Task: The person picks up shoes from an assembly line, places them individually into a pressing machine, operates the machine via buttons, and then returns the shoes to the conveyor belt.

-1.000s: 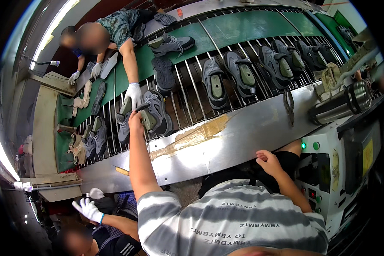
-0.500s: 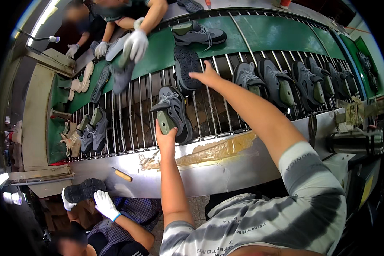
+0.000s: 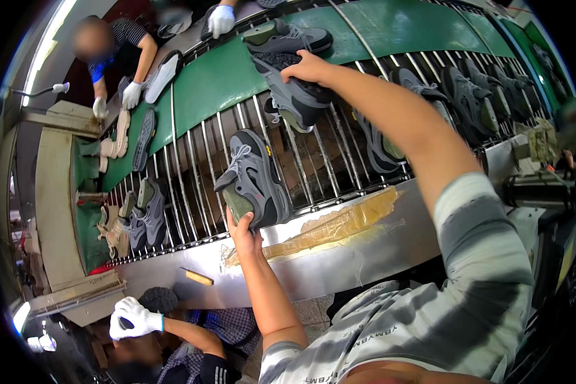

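My left hand (image 3: pixel 242 235) is closed round the heel end of a grey sneaker (image 3: pixel 260 173), where a green shoe last (image 3: pixel 238 206) fills its opening. The toe of that sneaker points away from me, over the metal rods. Farther off, my right hand (image 3: pixel 308 68) grips a second grey sneaker (image 3: pixel 290 91) by its dark sole, fingers curled over the edge. This sneaker is tilted on its side, and its last shows low down. Just beyond it, a third grey sneaker (image 3: pixel 287 40) lies on the green belt.
A roller conveyor (image 3: pixel 198 150) runs beside the green belt (image 3: pixel 221 83). More grey sneakers (image 3: pixel 464 105) stand at the right, others (image 3: pixel 152 214) at the left. An awl-like tool with a yellow handle (image 3: pixel 200 277) lies on the metal ledge (image 3: pixel 326 272). Gloved co-workers' hands (image 3: pixel 134 319) are nearby.
My right hand has closed on the second sneaker and tipped it over. The left-hand sneaker has shifted slightly toward me. Across the belt, a co-worker's gloved hands have moved away from the near shoes.
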`<state>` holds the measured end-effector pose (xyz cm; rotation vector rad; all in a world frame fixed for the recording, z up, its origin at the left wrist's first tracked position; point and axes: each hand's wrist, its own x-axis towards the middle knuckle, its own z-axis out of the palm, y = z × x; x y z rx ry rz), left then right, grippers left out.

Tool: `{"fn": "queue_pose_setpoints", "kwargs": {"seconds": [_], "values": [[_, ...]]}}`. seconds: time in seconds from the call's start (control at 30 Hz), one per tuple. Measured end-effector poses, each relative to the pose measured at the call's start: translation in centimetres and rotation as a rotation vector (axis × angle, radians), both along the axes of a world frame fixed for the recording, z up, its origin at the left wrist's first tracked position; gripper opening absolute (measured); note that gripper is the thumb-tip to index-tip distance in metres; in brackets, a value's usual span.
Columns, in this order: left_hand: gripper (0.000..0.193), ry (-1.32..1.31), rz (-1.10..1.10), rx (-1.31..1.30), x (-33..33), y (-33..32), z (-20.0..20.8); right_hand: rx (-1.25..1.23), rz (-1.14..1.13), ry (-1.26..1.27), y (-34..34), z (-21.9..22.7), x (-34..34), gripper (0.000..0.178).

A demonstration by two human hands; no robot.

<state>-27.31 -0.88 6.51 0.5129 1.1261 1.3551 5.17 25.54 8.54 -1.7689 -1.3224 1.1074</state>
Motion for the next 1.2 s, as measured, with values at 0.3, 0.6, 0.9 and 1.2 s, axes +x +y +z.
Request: {"fn": "queue_pose_setpoints", "kwargs": {"seconds": [0.3, 0.6, 0.9, 1.2], "values": [[0.077, 0.209, -0.21, 0.079, 10.7, 2.3, -0.1, 0.075, -0.113, 0.315, -31.5, 14.5, 14.4, 0.071], [0.073, 0.833, -0.137, 0.366, 17.1, 3.0, -5.2, 0.279, -0.652, 0.233, -70.3, 20.8, 18.8, 0.108], [0.055, 1.391, 0.501, 0.514, 27.2, -3.9, -2.3, 0.425, -1.386, -0.104, -98.9, 21.1, 20.2, 0.099], [0.011, 0.625, -0.884, 0.589, 43.5, -24.2, -10.3, 0.319, -1.902, -0.641, -115.3, 23.0, 31.9, 0.09]]}}
